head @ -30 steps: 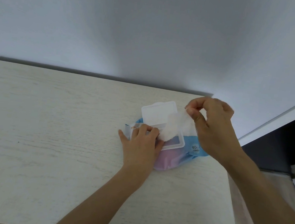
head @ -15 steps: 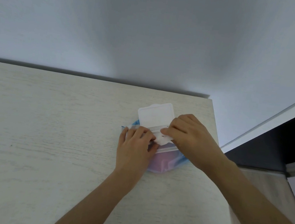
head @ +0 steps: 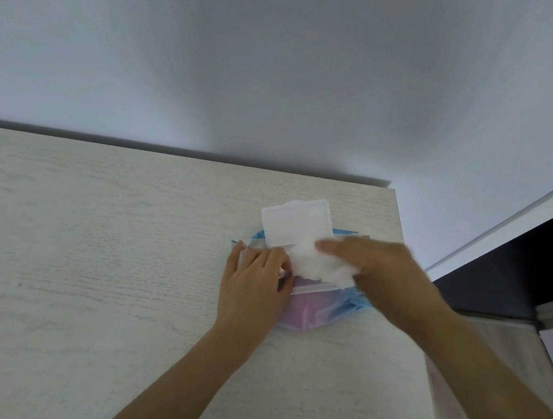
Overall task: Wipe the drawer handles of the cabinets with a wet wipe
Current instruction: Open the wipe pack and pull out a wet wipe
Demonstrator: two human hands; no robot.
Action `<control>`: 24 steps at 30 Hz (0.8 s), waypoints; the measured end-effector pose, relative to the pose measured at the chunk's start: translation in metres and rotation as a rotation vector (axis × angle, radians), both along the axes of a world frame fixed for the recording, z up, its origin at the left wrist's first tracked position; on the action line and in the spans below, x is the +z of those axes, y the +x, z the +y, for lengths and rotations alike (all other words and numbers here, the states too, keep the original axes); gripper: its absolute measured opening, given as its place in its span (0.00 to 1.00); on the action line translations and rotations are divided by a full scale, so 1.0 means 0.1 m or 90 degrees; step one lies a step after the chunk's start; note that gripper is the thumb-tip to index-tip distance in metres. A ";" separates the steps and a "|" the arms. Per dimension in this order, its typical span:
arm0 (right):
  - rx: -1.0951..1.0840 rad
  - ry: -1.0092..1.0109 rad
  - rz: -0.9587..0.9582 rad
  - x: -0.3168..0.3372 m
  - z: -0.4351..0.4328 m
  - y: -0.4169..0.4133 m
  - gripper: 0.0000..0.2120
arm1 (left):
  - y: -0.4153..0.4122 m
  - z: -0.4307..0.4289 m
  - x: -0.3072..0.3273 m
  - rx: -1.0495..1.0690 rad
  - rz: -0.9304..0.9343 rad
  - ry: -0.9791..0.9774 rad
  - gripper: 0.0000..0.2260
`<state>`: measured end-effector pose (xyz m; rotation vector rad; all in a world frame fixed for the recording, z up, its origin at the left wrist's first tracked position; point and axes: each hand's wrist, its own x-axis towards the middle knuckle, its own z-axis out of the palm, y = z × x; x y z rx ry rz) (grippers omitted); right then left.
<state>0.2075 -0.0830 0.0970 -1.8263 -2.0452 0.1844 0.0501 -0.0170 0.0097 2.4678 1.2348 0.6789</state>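
A blue and pink pack of wet wipes (head: 311,311) lies on the pale wooden cabinet top (head: 90,257), its white flip lid (head: 296,223) standing open. My left hand (head: 252,287) presses flat on the left part of the pack. My right hand (head: 378,269), blurred by motion, grips a white wet wipe (head: 317,262) that sticks out of the opening. No drawer handles are in view.
A plain white wall (head: 284,72) rises behind the cabinet. The cabinet's right edge runs just past the pack. Beyond it are a white door frame (head: 515,219), a dark opening (head: 519,271) and a strip of floor.
My right hand dropped from above the pack down to its opening and now pulls a wipe out to the right. My left hand has stayed pressed on the pack.
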 end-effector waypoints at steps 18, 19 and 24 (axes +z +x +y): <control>-0.177 -0.125 0.095 0.17 0.07 0.17 0.17 | 0.16 -0.11 0.38 -0.179 0.334 0.016 0.14; -0.183 -0.122 0.102 0.16 0.07 0.17 0.17 | 0.20 -0.10 0.41 -0.174 0.394 0.013 0.16; -0.201 -0.099 0.112 0.14 0.02 0.23 0.15 | 0.36 -0.07 0.53 -0.186 0.518 0.049 0.17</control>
